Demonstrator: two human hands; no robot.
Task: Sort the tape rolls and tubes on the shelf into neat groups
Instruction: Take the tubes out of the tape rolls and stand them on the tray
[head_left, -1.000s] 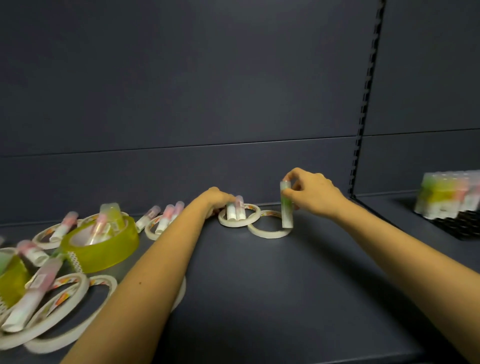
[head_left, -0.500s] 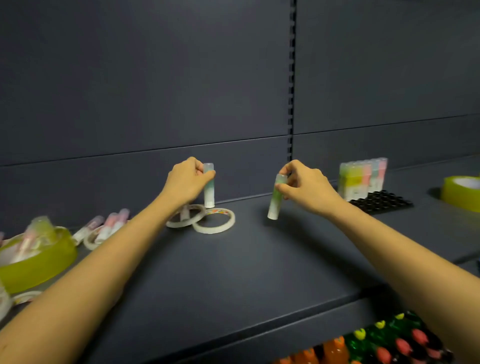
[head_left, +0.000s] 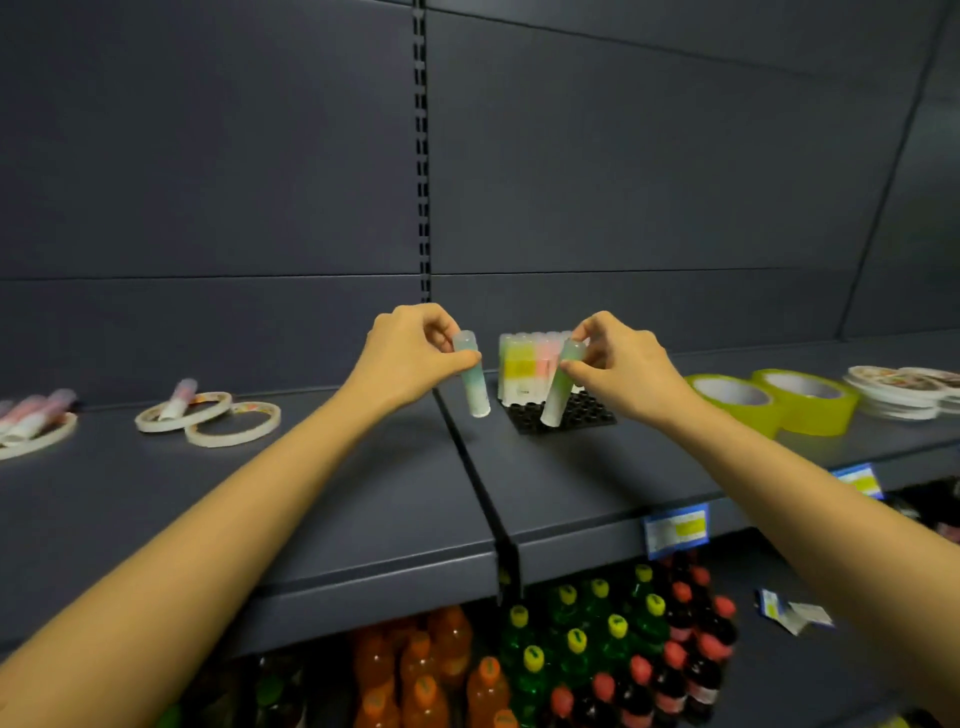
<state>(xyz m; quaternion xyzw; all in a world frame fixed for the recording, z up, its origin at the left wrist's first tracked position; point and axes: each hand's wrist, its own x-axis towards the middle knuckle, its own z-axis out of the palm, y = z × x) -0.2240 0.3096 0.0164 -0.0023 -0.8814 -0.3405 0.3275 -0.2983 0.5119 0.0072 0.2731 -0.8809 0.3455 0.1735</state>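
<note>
My left hand (head_left: 410, 358) pinches a pale green tube (head_left: 472, 376) upright, just left of a black holed tray (head_left: 566, 413). My right hand (head_left: 623, 369) grips a second green tube (head_left: 558, 387), tilted, with its lower end over the tray's front holes. Several yellow and pink tubes (head_left: 524, 366) stand upright at the tray's back. Two thin white tape rolls (head_left: 234, 423) lie flat on the left shelf with a pink-capped tube (head_left: 176, 400) across one. Two yellow-green tape rolls (head_left: 800, 400) stand to the right.
Flat white tape rolls are stacked at the far right (head_left: 904, 389). More pink tubes on a thin roll lie at the far left edge (head_left: 31, 415). A gap (head_left: 483, 499) splits the dark shelf boards. Coloured drink bottles (head_left: 571, 654) fill the shelf below.
Both hands lifted a green tube from the thin tape rolls on the left and carried it right to the black tray. The view swung right with them.
</note>
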